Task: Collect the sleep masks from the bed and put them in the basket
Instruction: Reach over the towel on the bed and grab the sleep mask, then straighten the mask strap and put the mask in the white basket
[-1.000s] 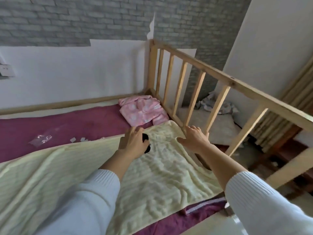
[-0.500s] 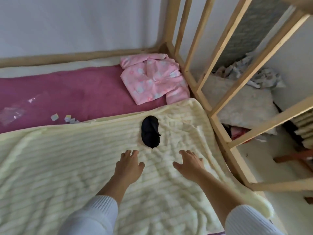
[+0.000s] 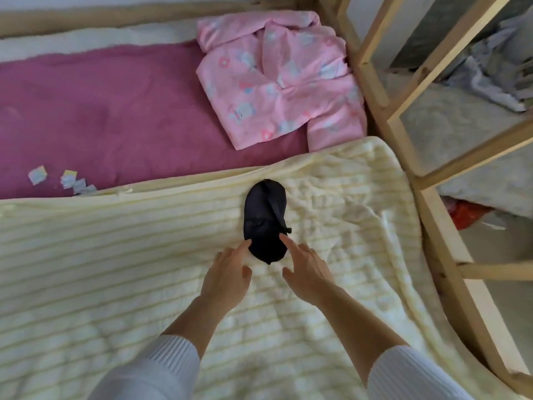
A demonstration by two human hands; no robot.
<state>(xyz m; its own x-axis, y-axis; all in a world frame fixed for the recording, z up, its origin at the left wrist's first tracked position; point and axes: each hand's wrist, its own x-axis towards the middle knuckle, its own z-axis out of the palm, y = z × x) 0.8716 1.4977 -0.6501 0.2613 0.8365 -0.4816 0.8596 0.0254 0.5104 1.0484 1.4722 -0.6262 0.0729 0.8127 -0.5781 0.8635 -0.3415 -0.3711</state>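
Note:
A black sleep mask (image 3: 264,220) lies folded on the cream ribbed blanket (image 3: 115,269), its strap running down its right side. My left hand (image 3: 229,274) reaches from below with fingers apart, its fingertips touching the mask's lower left edge. My right hand (image 3: 307,268) is also spread, index fingertip at the mask's lower right edge. Neither hand holds anything. No basket is in view.
A pink patterned garment (image 3: 277,79) lies on the magenta sheet (image 3: 101,111) behind the blanket. Small paper scraps (image 3: 62,179) sit at the left. The wooden bed rail (image 3: 403,140) runs along the right, with bedding and clutter on the floor beyond.
One second ago my left hand covered the mask near the blanket's far edge. It let go and both hands drew back; now both have come forward again to the mask's near end.

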